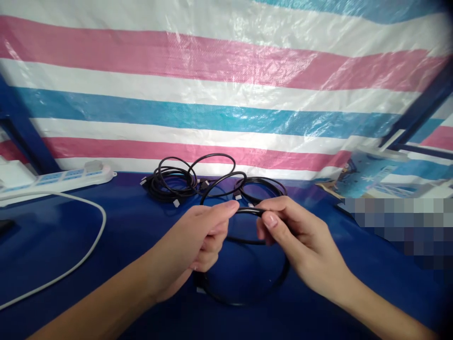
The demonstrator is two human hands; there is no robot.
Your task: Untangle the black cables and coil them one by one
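Note:
A black cable [249, 211] runs in loops between my two hands over the blue table. My left hand [203, 233] is closed around it, thumb laid along the top and fingers curled under. My right hand [295, 231] pinches the same cable between thumb and fingertips. Below the hands a larger loop hangs or lies on the table; I cannot tell which. A connector end with a pale tip [200, 289] shows beneath my left hand. Behind my hands lie coiled black cables [170, 184] with pale connector tips, and another black coil [264, 185] sits to their right.
A white power strip [76, 175] lies at the back left, with a white cable [102, 222] curving toward the front. At the right stands a light-blue patterned bag or box [368, 172]. A striped plastic sheet [226, 113] hangs behind the blue table [141, 226].

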